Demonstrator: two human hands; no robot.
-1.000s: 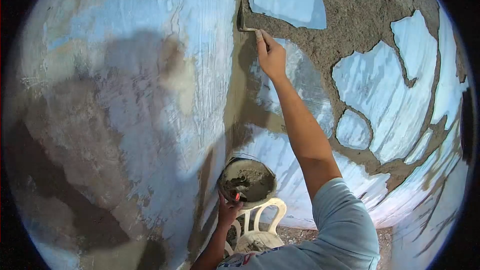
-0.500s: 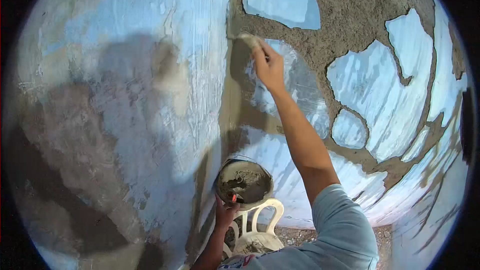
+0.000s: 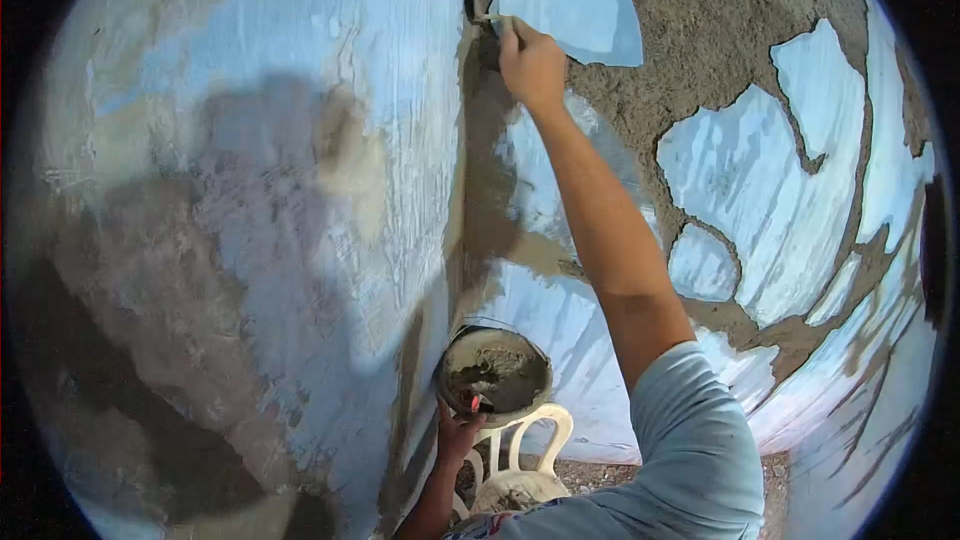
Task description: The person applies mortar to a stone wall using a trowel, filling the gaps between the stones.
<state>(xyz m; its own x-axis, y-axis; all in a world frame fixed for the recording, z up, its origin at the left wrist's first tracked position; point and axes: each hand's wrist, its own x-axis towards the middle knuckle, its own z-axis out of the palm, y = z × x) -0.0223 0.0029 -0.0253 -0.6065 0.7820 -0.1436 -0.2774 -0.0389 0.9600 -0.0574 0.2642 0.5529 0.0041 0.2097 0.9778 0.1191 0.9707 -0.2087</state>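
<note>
My right hand (image 3: pixel 533 65) is raised to the corner where two walls meet, closed around the handle of a trowel (image 3: pixel 490 18). The trowel's dark blade lies along the corner joint, seen nearly edge-on. Low in the view, my left hand (image 3: pixel 459 432) grips the near side of a bucket (image 3: pixel 541 392) with wet grey mortar (image 3: pixel 510 370) inside. A small red-ended tool (image 3: pixel 475 403) shows at the fingers of that hand, most of it hidden.
Peeling blue paint covers the left wall (image 3: pixel 400 140). On the right wall (image 3: pixel 735 165), blue patches alternate with rough bare render. A pale plastic chair (image 3: pixel 560 430) stands below the bucket, over gravelly ground (image 3: pixel 775 480).
My right hand has moved up along the corner with the trowel, from the smeared mortar to a higher spot. My left hand and the bucket have hardly shifted.
</note>
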